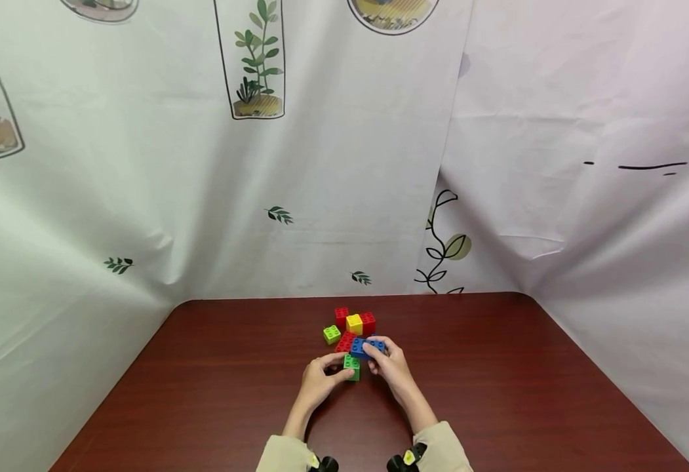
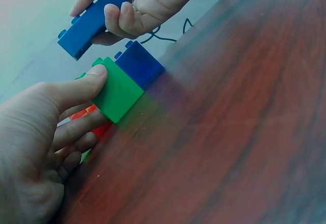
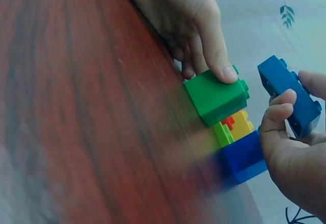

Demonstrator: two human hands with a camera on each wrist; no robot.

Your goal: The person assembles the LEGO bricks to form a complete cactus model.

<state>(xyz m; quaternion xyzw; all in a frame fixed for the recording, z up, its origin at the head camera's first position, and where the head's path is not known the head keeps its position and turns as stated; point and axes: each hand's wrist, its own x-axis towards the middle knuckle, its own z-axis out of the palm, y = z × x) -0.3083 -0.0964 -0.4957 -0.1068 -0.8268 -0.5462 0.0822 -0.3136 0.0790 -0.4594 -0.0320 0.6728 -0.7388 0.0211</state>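
Observation:
My left hand (image 1: 318,382) pinches a green building brick (image 1: 352,368), which stands on the table, between thumb and fingers. In the left wrist view the thumb lies along the top edge of that green brick (image 2: 119,91). My right hand (image 1: 396,371) holds a long blue brick (image 1: 358,348) raised off the table, tilted in the right wrist view. A gap separates this held blue brick (image 3: 288,91) from the green one. On the table a second blue brick (image 2: 140,65) stands just beyond the green brick; in the head view it is mostly hidden by my right hand.
Beyond my hands several bricks are grouped: a red one (image 1: 346,341) close by, a lime green one (image 1: 332,334) at left, a yellow one (image 1: 354,324), and two more red bricks (image 1: 341,316) at the back. The brown table (image 1: 214,380) ends at a printed white cloth (image 1: 320,249).

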